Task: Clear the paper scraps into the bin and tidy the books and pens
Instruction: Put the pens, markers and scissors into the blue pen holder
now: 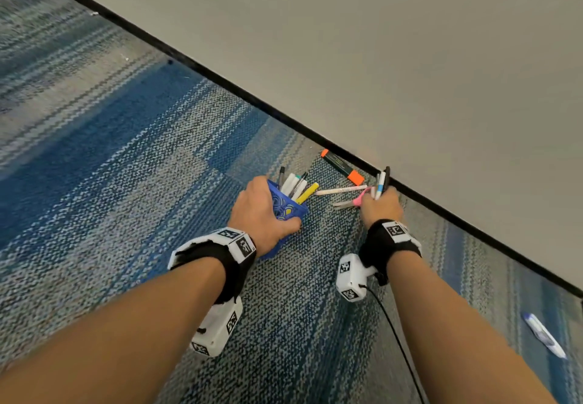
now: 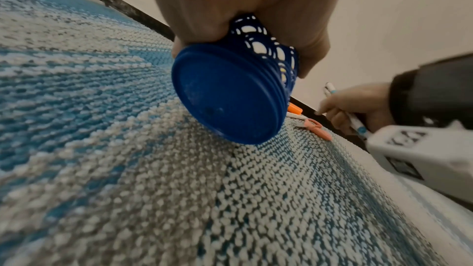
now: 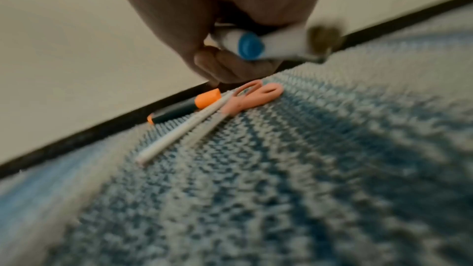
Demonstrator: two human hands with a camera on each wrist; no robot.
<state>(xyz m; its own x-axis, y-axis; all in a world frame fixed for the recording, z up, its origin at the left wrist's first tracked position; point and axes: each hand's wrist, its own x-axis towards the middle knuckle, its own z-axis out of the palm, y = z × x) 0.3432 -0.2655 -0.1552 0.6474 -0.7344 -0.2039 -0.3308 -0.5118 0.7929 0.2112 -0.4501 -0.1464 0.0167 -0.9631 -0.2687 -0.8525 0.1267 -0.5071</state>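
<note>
Two hands work low on the carpet (image 1: 126, 157), centre frame: the left hand (image 1: 262, 211) wraps the tilted blue pen holder (image 1: 288, 208), the right hand (image 1: 380, 206) clutches several pens (image 1: 381, 181). Between them lie an orange highlighter (image 1: 342, 166), pink scissors (image 1: 351, 202) and a white pen (image 1: 339, 190).

— What was the floor made of?
— The carpet (image 1: 132, 151) was rough looped cloth, blue and grey, against a smooth matt wall (image 1: 410, 56) with a black skirting strip (image 1: 220, 83).
— And the holder?
— The blue pen cup (image 2: 225, 96) looked like smooth plastic with an openwork side and a slightly dusty base. The orange-capped highlighter (image 3: 184, 106) and pink-handled scissors (image 3: 253, 96) looked plastic too, the blades dull metal.
</note>
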